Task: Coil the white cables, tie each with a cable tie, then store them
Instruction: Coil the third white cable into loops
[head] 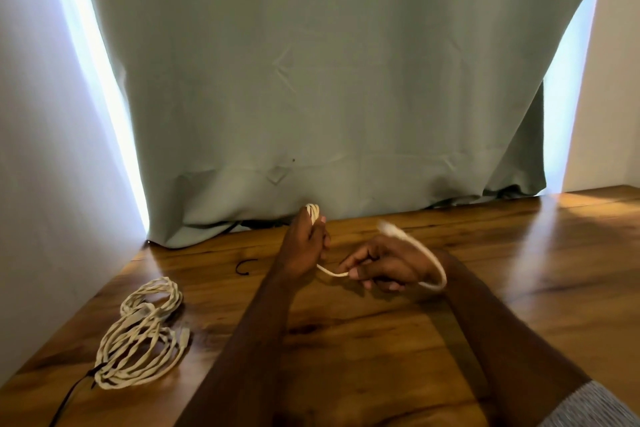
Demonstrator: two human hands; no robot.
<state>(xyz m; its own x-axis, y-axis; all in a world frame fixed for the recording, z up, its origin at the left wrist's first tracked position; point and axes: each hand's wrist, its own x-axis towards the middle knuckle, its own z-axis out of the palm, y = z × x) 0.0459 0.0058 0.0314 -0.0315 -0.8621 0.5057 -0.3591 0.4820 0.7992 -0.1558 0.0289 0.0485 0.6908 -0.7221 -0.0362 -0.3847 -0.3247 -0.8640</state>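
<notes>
My left hand (306, 246) grips a small coil of white cable (312, 211), whose loops stick out above the fist. A short stretch of the same cable runs to my right hand (379, 265), which pinches it between thumb and fingers. The free end (429, 260) arcs blurred around the right hand, its connector up near the top. At the left of the wooden table (381, 340) lie coiled white cables (142, 336), the nearest one with a black tie around it. A loose black cable tie (245, 267) lies on the table beyond the left forearm.
A grey-green curtain (329, 80) hangs behind the table's far edge and bunches onto it. White walls stand on both sides. A black cord (67, 399) runs off the front left corner.
</notes>
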